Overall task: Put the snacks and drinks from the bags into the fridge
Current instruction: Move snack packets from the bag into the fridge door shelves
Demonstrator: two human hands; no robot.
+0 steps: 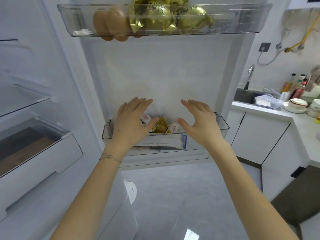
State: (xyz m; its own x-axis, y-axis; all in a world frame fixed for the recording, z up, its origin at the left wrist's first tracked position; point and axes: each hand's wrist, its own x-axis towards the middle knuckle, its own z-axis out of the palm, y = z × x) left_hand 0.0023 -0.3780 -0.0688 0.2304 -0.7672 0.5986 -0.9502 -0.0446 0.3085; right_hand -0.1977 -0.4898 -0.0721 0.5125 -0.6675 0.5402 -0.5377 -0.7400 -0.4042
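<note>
Looking down along two outstretched forearms, we see the left hand point(132, 118) and the right hand point(199, 121) held side by side, backs up, over the lower door bin point(223, 125) of the open fridge door point(164, 73). The fingers of both hands are spread and nearly straight, the thumbs stand apart from them, and neither hand grips anything. A thin bracelet point(109, 156) circles the left wrist.

The left hand covers the left part of the bin, and the right hand covers much of its right part. The print on the packets is too blurred for us to read, and both arms are cut off by the lower edge.

The snacks lie in the bin between and below the hands. A white packet point(145, 119) with red print sits between the left thumb and fingers; we cannot tell whether it is touched. A gold wrapper point(161, 126) and a second white packet point(174, 129) lie in the gap, just beside the right thumb. A flat carton point(183, 143) lies lower, against the bin's front wall.

Well above, the upper door bin point(242, 19) holds gold packets point(166, 18) and brown rounded items point(108, 21).
</note>
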